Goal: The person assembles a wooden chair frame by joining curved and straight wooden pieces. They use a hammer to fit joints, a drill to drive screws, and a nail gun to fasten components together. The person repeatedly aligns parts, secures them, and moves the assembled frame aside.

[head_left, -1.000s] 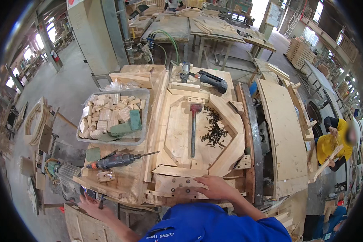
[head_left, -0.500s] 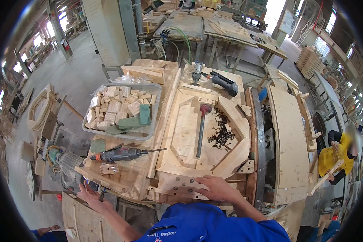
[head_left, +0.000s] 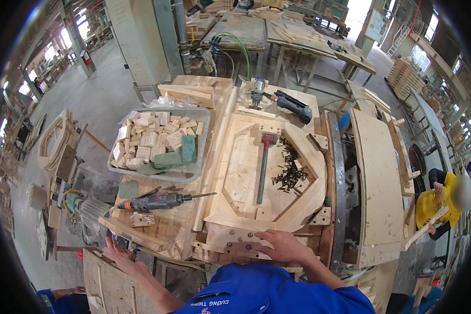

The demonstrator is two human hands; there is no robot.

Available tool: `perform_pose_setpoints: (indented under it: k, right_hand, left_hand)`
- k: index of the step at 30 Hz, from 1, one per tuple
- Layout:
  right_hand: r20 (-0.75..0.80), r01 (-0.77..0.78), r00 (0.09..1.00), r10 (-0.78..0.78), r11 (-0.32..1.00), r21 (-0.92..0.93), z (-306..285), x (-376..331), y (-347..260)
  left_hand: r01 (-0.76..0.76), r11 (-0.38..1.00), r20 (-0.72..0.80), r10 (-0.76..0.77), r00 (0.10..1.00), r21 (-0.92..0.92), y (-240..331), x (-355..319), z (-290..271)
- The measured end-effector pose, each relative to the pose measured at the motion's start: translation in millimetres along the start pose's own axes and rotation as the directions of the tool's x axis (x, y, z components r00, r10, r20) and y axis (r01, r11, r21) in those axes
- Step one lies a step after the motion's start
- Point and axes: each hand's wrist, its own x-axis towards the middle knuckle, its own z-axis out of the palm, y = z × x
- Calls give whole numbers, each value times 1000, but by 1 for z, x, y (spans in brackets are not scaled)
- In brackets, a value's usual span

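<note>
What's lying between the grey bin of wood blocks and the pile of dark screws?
In the head view, a hammer with a red head lies between the grey bin and the screws, lengthwise on the wooden frame, beside the screws.

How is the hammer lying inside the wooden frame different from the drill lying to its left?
The hammer has a long thin handle and a red head and lies nearly lengthwise; the drill is thick, dark and red, and lies crosswise with its bit pointing right. The hammer rests inside the wooden frame next to a pile of dark screws; the drill lies outside it, below a tray of wood blocks. Neither is held by a hand.
</note>
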Motion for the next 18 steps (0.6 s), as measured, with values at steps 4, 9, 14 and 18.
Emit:
perform_pose_setpoints:
  k: [4,9,14,18]
  right_hand:
    - [-9,1,1000,-1,1000,-4,1,7,0]
    - [-108,-101,990,95,994,-46,2,32,29]
    - [-229,-129,965,130,991,20,-20,57,37]
    - [-253,-199,945,205,979,50,-26,70,41]
  left_hand:
    - [56,997,-36,-53,998,61,3,0,-3]
    - [4,991,36,-9,999,133,5,-6,5]
    - [38,999,52,-39,998,23,9,-7,8]
    - [-4,999,60,1,998,44,9,-11,3]
